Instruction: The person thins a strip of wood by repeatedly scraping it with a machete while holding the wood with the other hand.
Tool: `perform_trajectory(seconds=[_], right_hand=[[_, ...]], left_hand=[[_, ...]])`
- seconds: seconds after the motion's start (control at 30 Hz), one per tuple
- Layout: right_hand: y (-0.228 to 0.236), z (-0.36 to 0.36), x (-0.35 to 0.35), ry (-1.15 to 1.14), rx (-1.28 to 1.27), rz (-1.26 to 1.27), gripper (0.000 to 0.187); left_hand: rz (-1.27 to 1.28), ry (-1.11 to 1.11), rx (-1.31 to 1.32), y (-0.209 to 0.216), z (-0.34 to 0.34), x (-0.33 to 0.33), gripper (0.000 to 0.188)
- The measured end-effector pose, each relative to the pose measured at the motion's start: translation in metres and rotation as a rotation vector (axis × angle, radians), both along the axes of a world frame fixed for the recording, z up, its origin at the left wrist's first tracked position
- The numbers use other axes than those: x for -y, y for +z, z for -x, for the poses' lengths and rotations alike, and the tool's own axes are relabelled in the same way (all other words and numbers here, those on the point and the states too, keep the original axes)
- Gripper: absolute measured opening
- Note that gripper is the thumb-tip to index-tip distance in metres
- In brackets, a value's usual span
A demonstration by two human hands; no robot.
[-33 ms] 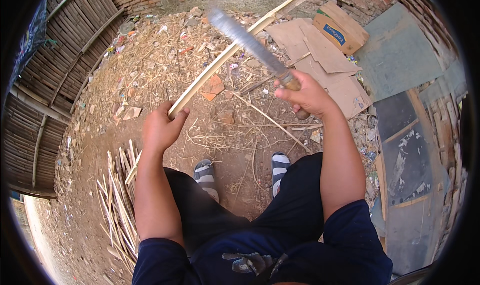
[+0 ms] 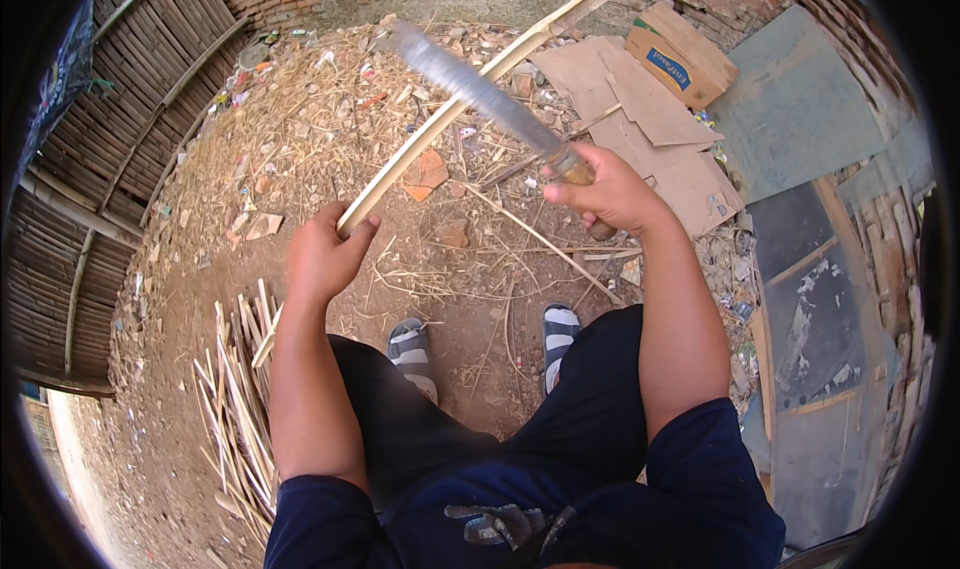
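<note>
My left hand [image 2: 322, 254] is wrapped around a long bamboo strip [image 2: 470, 94], left of centre; the strip runs from my fist up to the top right of the frame. My right hand [image 2: 603, 191] is clenched on the wooden handle of a machete [image 2: 480, 89], right of centre, its blurred blade raised toward the top middle, crossing above the strip. A cardboard box [image 2: 680, 54] lies at the upper right beside flattened cardboard [image 2: 640, 119]; I cannot tell what is inside it. A pile of split bamboo [image 2: 235, 389] lies on the dirt at the lower left. My striped sandals [image 2: 410, 349] show at centre bottom.
</note>
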State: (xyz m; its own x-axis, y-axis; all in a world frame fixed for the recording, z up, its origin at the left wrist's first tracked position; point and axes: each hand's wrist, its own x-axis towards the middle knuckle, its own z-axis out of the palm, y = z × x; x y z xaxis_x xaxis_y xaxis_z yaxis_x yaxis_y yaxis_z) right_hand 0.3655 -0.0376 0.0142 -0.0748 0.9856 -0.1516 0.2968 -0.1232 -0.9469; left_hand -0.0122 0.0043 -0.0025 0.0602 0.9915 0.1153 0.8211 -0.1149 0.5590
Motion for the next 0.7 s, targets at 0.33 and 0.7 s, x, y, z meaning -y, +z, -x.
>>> perform_trajectory(seconds=[0.33,0.7], right_hand=[[0.005,-0.019,0.005,-0.177,-0.253,-0.123,0.044],[0.006,0.007,0.002,0.018,0.223,-0.115,0.052]], left_hand=[[0.049,-0.025,0.134,0.000,0.005,-0.003,0.047],[-0.069,0.019,0.011,0.000,0.000,0.001,0.048]])
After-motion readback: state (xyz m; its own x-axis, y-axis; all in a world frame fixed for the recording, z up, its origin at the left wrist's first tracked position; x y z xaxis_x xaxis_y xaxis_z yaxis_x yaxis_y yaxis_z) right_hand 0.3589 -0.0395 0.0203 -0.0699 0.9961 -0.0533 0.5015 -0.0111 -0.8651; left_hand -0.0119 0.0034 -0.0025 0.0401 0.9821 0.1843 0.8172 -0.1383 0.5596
